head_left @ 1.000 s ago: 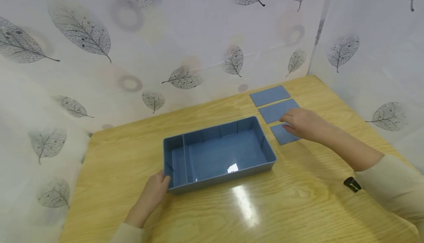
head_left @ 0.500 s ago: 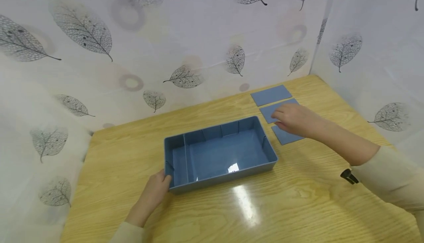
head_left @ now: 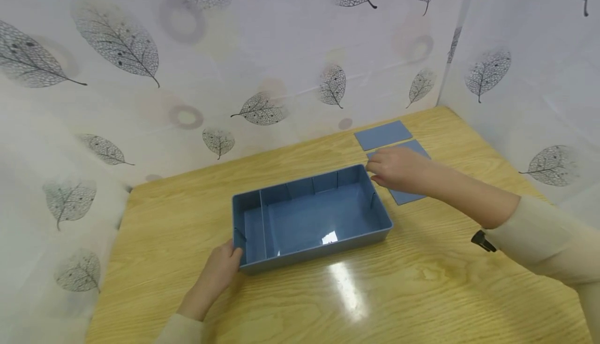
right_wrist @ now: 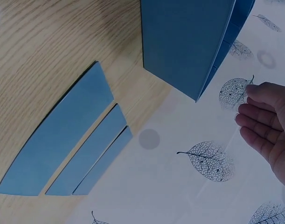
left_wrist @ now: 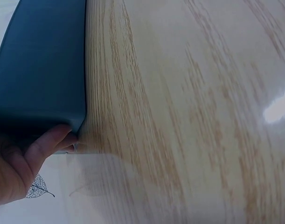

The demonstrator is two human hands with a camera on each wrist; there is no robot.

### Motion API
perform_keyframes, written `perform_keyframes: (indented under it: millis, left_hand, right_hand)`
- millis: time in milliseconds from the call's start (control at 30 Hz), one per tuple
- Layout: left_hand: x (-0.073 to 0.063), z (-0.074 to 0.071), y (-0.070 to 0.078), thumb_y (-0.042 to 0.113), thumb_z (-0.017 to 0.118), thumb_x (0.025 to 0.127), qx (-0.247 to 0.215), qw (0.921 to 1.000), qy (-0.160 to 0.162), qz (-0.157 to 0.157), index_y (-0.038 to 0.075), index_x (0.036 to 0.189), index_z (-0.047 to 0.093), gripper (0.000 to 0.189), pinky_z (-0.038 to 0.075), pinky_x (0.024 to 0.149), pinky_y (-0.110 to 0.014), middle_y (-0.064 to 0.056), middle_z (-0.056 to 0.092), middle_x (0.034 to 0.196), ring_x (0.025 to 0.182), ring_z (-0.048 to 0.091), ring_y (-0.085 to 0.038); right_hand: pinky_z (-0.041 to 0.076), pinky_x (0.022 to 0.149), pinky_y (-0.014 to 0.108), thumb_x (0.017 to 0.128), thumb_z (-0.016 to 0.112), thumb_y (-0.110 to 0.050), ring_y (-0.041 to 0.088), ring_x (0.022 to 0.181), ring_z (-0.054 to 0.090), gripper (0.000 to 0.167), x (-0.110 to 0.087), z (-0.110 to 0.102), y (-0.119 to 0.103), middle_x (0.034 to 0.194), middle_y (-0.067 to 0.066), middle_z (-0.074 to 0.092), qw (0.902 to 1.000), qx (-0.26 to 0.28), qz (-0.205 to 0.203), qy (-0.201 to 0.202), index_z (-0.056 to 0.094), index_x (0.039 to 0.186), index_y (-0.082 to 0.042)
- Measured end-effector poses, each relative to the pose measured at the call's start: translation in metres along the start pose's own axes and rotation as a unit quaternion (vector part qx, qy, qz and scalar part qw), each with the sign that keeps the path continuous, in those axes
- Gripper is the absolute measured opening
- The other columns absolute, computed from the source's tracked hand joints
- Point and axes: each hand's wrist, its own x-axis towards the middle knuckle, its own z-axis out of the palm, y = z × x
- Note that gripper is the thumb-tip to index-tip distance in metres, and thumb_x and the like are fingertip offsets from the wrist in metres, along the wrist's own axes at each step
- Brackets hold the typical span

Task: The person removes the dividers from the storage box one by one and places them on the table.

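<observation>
A shallow blue plastic box (head_left: 316, 255) stands on the wooden table, with one thin divider (head_left: 263, 224) across it near its left end. My left hand (head_left: 219, 267) grips the box's left front corner; the left wrist view shows fingers against the box's wall (left_wrist: 42, 60). My right hand (head_left: 398, 168) is raised beside the box's back right corner, its fingers loosely bent and holding nothing. Under and behind it lie three flat blue panels: the back one (head_left: 383, 134), the middle one (head_left: 414, 147) and the front one (head_left: 404, 197), partly covered by the hand.
The wooden table (head_left: 173, 219) meets a leaf-patterned cloth (head_left: 290, 47) along its back and sides. Narrow upright ribs line the box's inner back wall (head_left: 300, 186). A small black clip (head_left: 483, 241) sticks out by the right sleeve.
My right hand has moved left from over the front and middle panels to the box's back right corner. The left hand, box and panels have stayed put.
</observation>
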Motion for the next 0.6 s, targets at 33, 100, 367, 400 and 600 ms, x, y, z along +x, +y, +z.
perform_keyframes:
  millis: [33, 100, 367, 400, 600]
  left_hand:
    - [0.000, 0.000, 0.000, 0.012, 0.036, 0.092, 0.001, 1.0000, 0.000, 0.000, 0.000, 0.084, 0.054, 0.022, 0.038, 0.050, -0.029, -0.005, 0.050, 0.064, 0.055, 0.045, -0.015]
    - [-0.001, 0.000, 0.000, 0.012, 0.036, 0.092, 0.001, 1.0000, 0.000, -0.002, 0.001, 0.084, 0.053, 0.022, 0.039, 0.050, -0.029, -0.005, 0.050, 0.064, 0.056, 0.045, -0.016]
    - [-0.003, -0.002, 0.002, 0.013, 0.036, 0.093, 0.010, 0.9999, 0.004, 0.009, 0.001, 0.082, 0.053, 0.024, 0.038, 0.051, -0.030, -0.004, 0.050, 0.064, 0.056, 0.044, -0.016]
    - [-0.003, -0.002, 0.002, 0.013, 0.036, 0.093, 0.011, 0.9999, 0.005, 0.010, 0.001, 0.082, 0.053, 0.024, 0.038, 0.051, -0.030, -0.004, 0.050, 0.064, 0.056, 0.044, -0.015]
    - [-0.002, -0.003, 0.002, 0.013, 0.036, 0.093, 0.012, 0.9999, 0.001, 0.008, 0.000, 0.082, 0.053, 0.024, 0.038, 0.051, -0.030, -0.004, 0.050, 0.065, 0.056, 0.044, -0.016]
  right_hand:
    - [0.053, 0.074, 0.034, 0.069, 0.076, -0.002, 0.024, 0.080, 0.063, 0.020, 0.002, 0.000, -0.001, 0.083, 0.009, 0.067, 1.0000, -0.001, -0.003, -0.003, 0.066, 0.087, 0.001]
    - [0.052, 0.075, 0.034, 0.070, 0.075, -0.002, 0.024, 0.081, 0.062, 0.020, 0.006, 0.000, -0.003, 0.083, 0.009, 0.067, 1.0000, 0.001, -0.009, -0.003, 0.066, 0.087, 0.001]
    - [0.053, 0.074, 0.033, 0.072, 0.075, -0.005, 0.023, 0.083, 0.063, 0.021, 0.024, -0.002, -0.011, 0.086, 0.008, 0.067, 0.9997, 0.021, -0.014, 0.001, 0.066, 0.090, 0.001]
    - [0.053, 0.074, 0.033, 0.072, 0.075, -0.005, 0.023, 0.083, 0.063, 0.021, 0.027, -0.002, -0.013, 0.086, 0.008, 0.067, 0.9996, 0.024, -0.015, 0.001, 0.065, 0.090, 0.001]
    - [0.052, 0.075, 0.032, 0.076, 0.074, -0.007, 0.022, 0.083, 0.061, 0.018, 0.047, -0.004, -0.024, 0.086, 0.007, 0.066, 0.9987, 0.035, -0.036, 0.004, 0.065, 0.090, 0.000]
